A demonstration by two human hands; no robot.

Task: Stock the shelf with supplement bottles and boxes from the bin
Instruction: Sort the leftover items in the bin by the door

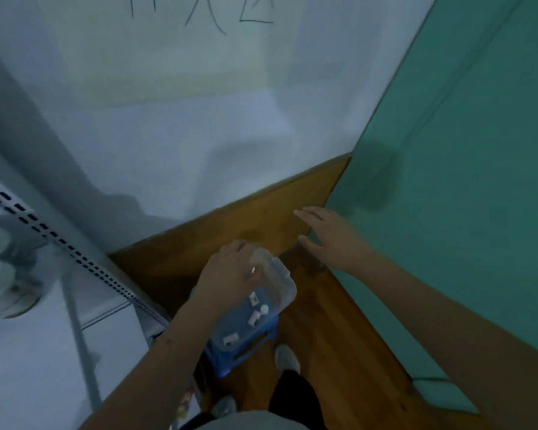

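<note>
Left hand (230,274) dips over the clear bin (261,305) on the blue stool (243,352), grip unclear; right hand (326,237) hovers, fingers spread. Next: lift an item to the shelf (59,243).

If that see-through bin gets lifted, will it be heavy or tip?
Probably light: the clear plastic bin holds only a few small white items. It might tip, since it sits on a small blue stool and the left hand is at one end.
</note>
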